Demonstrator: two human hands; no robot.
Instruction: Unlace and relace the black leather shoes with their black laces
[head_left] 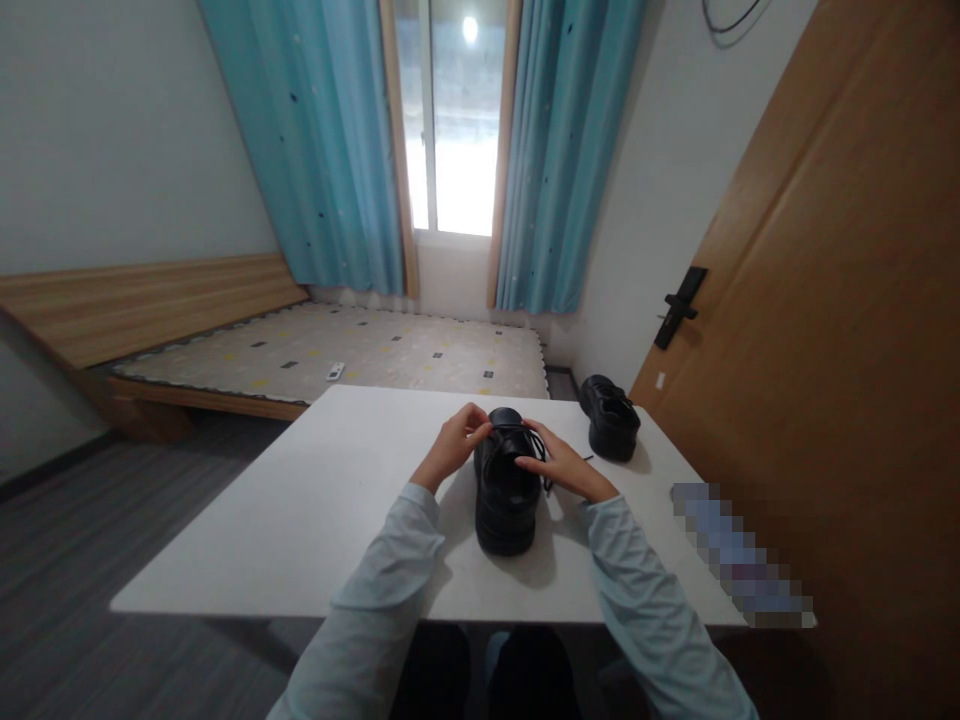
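Dead centre of the frame there's a black shoe (pixel 507 490) standing upright on the white bench (pixel 315 500), heel toward the camera, and both hands are up at its lace area. The left hand (pixel 454 446) has its fingers curled in narrow at the upper left side of the tongue, pinching what looks like a bit of lace, though it's too small to say for sure. The right hand (pixel 561 466) lies flatter against the right side, fingers stretched toward the laces (pixel 534 440) and touching them; can't tell if it's actually gripping anything. A loose lace end trails off to the right onto the bench top. What could go sideways, as I see it: the shoe isn't pinned down by anything except those light touches, so a hard tug on a lace would probably drag or tip it toward the near edge of the bench. Uneven pulling from the two hands could also leave one lace end short or yank it clean out of an eyelet. The second shoe (pixel 610 416) sits well apart in the right middle of the frame, close to the bench's far right corner, so a stray elbow sweep might knock it to the floor.
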